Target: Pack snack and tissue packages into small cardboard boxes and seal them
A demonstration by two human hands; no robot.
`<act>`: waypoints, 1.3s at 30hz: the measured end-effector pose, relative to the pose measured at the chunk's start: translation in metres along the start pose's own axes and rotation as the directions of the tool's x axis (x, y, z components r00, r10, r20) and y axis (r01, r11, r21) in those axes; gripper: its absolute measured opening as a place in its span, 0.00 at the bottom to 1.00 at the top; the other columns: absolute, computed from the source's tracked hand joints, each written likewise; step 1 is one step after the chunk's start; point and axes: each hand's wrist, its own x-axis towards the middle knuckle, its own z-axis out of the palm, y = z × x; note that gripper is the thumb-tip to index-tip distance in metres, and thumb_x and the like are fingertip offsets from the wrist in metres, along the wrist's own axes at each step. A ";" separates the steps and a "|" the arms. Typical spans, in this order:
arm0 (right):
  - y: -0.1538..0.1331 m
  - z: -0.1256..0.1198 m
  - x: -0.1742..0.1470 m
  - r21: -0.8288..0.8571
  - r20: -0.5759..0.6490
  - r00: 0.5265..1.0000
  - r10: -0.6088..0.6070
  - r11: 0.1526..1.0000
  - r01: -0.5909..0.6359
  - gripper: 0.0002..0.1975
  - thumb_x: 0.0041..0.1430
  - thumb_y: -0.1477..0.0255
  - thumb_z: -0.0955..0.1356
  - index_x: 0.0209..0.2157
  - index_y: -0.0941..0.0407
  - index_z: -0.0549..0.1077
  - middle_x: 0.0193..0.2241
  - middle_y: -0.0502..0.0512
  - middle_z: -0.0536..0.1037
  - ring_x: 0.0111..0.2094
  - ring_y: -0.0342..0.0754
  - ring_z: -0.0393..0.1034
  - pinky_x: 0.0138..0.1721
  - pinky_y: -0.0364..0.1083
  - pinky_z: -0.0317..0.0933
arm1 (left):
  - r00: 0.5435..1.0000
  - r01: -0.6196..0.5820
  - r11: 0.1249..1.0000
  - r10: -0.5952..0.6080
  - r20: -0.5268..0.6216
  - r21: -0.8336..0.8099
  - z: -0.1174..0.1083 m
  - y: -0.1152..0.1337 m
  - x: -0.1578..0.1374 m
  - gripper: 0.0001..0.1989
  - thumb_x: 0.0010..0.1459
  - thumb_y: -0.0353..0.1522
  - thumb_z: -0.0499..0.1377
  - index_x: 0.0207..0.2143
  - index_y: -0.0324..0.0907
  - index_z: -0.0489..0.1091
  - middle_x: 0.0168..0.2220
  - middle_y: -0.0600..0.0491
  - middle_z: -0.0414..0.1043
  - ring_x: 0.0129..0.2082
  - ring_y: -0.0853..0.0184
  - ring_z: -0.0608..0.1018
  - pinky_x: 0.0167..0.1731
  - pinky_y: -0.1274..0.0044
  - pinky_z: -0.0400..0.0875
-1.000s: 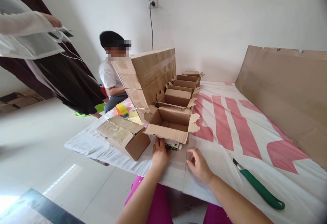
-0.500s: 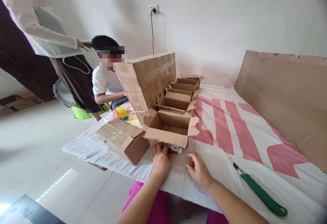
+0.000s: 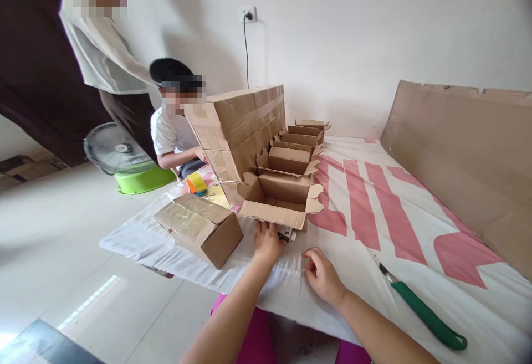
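The nearest open cardboard box (image 3: 282, 192) stands on the cloth with its flaps spread outward. Under its front flap reaches my left hand (image 3: 268, 245), fingers stretched forward and fingertips partly hidden by the cardboard. Beside that hand's thumb, a small printed carton (image 3: 286, 234) shows partly below the flap; whether the hand touches it is unclear. My right hand (image 3: 323, 275) rests on the cloth to the right, its fingers curled in with nothing visible in them. A closed, taped box (image 3: 199, 225) lies left of my left hand.
More open boxes (image 3: 291, 159) run back in a row beside stacked taped cartons (image 3: 245, 126). A green-handled knife (image 3: 428, 317) lies at right, blade exposed. A cardboard sheet (image 3: 461, 159) leans at the right. One person crouches behind the cartons, another stands near a fan (image 3: 118, 148).
My left hand has moved slightly forward and right, further under the flap. The nearest open box has shifted slightly back. The standing person has moved right, uncovering the fan.
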 end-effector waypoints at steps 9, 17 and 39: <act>0.001 0.000 0.000 0.002 -0.010 1.000 -0.013 1.000 0.013 0.14 0.53 0.81 0.64 0.42 0.54 0.68 0.38 0.54 0.72 0.29 0.44 0.68 0.35 0.46 0.66 | 0.996 -0.036 0.998 0.031 -0.079 -0.060 0.006 0.005 0.030 0.25 0.47 0.28 0.64 0.49 0.39 0.63 0.53 0.42 0.63 0.56 0.50 0.64 0.50 0.64 0.64; 0.002 0.000 -0.001 0.003 -0.001 1.000 -0.013 1.000 0.013 0.14 0.53 0.80 0.64 0.42 0.54 0.68 0.40 0.55 0.72 0.29 0.44 0.68 0.37 0.47 0.66 | 0.990 -0.052 0.994 0.038 -0.134 -0.100 0.011 0.007 0.051 0.27 0.46 0.30 0.67 0.49 0.42 0.64 0.53 0.44 0.64 0.56 0.51 0.65 0.51 0.66 0.64; 0.003 -0.002 0.001 0.012 0.028 0.999 -0.030 1.000 0.029 0.08 0.56 0.77 0.64 0.38 0.55 0.70 0.38 0.54 0.72 0.30 0.45 0.68 0.37 0.47 0.66 | 0.969 0.008 0.977 -0.060 -0.239 -0.214 0.037 0.012 0.063 0.27 0.55 0.34 0.60 0.57 0.36 0.61 0.60 0.36 0.58 0.64 0.45 0.56 0.60 0.56 0.55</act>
